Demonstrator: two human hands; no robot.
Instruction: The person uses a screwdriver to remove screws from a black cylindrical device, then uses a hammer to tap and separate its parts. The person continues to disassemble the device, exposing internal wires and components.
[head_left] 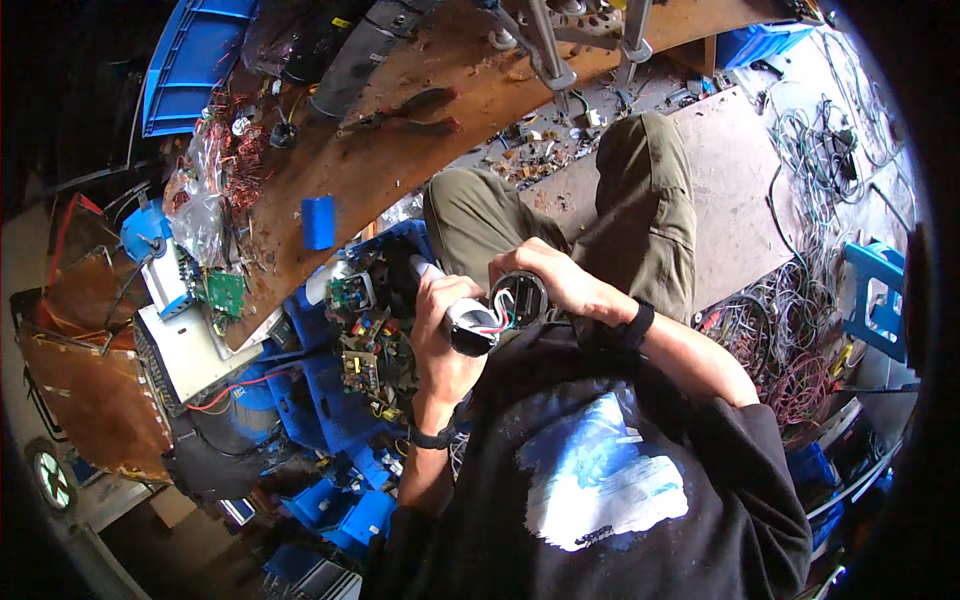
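Observation:
My left hand (pixel 447 335) is closed around a white cylindrical housing (pixel 468 318), its open end tilted toward me. In my right hand (pixel 555 275) is a round, dark, hollow part with a pale rim (pixel 519 296), gripped at its upper edge. White, red and green wires (pixel 500 318) run between the two pieces, which are held close together above my lap. What sits deeper inside the white housing cannot be made out.
A brown workbench (pixel 300 180) carries pliers (pixel 408 112) and a blue block (pixel 318 222). Blue bins with circuit boards (pixel 362 368) stand at left, near a green board (pixel 224 293). Piled cables (pixel 825 150) lie at right, and a blue stool (pixel 876 302) stands there.

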